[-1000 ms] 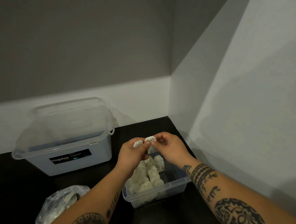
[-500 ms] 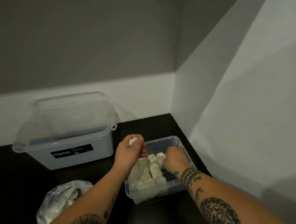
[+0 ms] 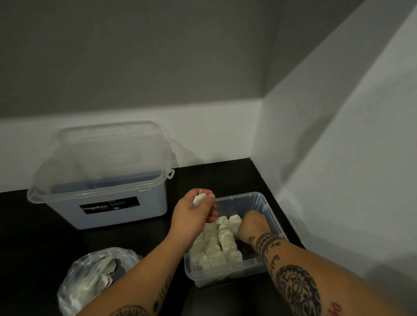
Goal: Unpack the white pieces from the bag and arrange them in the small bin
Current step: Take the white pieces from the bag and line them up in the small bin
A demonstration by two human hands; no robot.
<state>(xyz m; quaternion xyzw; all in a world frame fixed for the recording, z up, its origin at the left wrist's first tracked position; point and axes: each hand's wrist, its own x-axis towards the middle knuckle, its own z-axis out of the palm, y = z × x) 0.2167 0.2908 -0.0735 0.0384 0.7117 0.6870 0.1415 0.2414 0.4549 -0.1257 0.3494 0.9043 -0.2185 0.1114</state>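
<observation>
This is a plain indoor corner, perhaps a home or storage nook, though which is unclear. A black tabletop [image 3: 25, 240] fits against bare grey-and-white walls [image 3: 347, 150]. On it are a lidded Megabox storage tub [image 3: 145, 209], a small bin [image 3: 253, 200] and a plastic bag [image 3: 88, 280].

One head-worn wide-angle view, looking forward and down, close above tabletop [image 3: 21, 240], facing wall corner [image 3: 263, 121]

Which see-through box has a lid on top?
The big box with the black label, back left, wears a lid. The small bin near the wall is open, holding white pieces.
</observation>
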